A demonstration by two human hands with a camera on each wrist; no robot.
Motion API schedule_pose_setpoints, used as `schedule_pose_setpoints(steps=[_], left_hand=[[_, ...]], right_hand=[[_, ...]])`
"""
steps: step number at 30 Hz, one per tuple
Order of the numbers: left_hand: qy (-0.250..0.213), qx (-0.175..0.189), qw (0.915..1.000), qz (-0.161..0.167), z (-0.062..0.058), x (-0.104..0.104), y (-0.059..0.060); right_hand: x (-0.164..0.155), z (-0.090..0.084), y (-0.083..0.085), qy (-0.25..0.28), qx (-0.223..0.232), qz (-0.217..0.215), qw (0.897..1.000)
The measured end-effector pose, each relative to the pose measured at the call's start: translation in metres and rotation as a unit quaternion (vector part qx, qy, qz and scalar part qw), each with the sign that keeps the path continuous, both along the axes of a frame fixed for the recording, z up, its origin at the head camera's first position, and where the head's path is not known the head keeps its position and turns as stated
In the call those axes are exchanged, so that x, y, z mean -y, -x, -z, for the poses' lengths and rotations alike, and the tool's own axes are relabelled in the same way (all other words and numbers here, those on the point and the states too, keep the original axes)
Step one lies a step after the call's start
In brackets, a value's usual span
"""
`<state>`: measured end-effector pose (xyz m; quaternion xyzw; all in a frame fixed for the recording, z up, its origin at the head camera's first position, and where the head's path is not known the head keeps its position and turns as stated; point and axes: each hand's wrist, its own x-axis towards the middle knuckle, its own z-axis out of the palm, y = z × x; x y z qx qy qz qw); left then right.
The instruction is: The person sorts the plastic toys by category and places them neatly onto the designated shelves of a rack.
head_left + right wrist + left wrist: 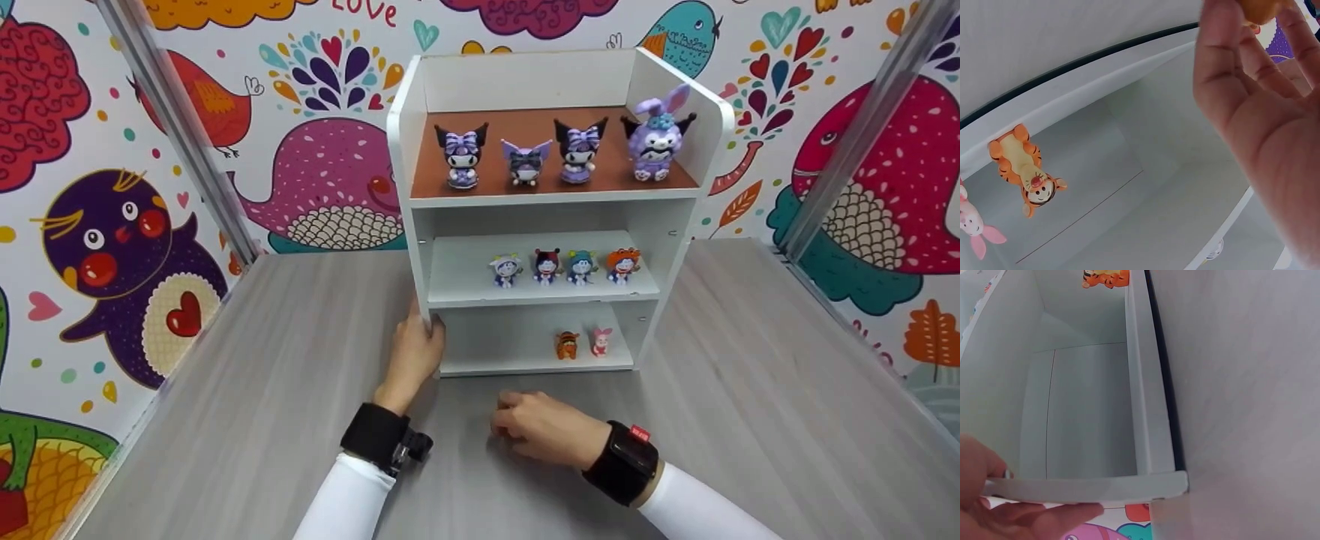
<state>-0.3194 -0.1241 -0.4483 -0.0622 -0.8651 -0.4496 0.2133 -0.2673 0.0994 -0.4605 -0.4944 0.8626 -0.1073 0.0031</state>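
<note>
A white three-tier display shelf [536,302] stands on the grey table. My left hand [416,345] grips the lower part of its left side panel [1089,489], thumb inside and fingers outside. In front of the bottom tier, my right hand [551,427] is over the table. In the right wrist view its fingertips pinch a small orange thing [1264,10], mostly cut off by the frame edge, so its kind is unclear. A tiger figurine [567,345] and a pink piglet figurine [601,342] stand toward the right of the bottom tier.
On the brown top tier [491,180] stand several purple figurines, the tallest a rabbit-eared one [657,142] at the right. Several small figurines in coloured hats, such as an orange-hatted one [622,266], line the middle tier. Patterned walls [322,180] enclose the table [750,390].
</note>
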Motion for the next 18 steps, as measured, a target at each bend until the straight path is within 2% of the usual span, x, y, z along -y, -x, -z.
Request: schedule_pose_setpoints(steps=[5,11,18], left_hand=[[-0.009,0.016,0.9998,-0.004,0.0,0.0,-0.001],[-0.008,0.015,0.9998,-0.008,0.001,0.0,0.0],[0.002,0.012,0.9998,-0.014,0.002,-0.001,0.002]], right_hand=[[-0.001,-0.002,0.001,0.013,-0.004,0.013,1.0],[-0.006,-0.011,0.005,0.029,-0.013,0.015,0.999],[-0.027,-0.034,0.016,0.114,-0.009,0.045,0.992]])
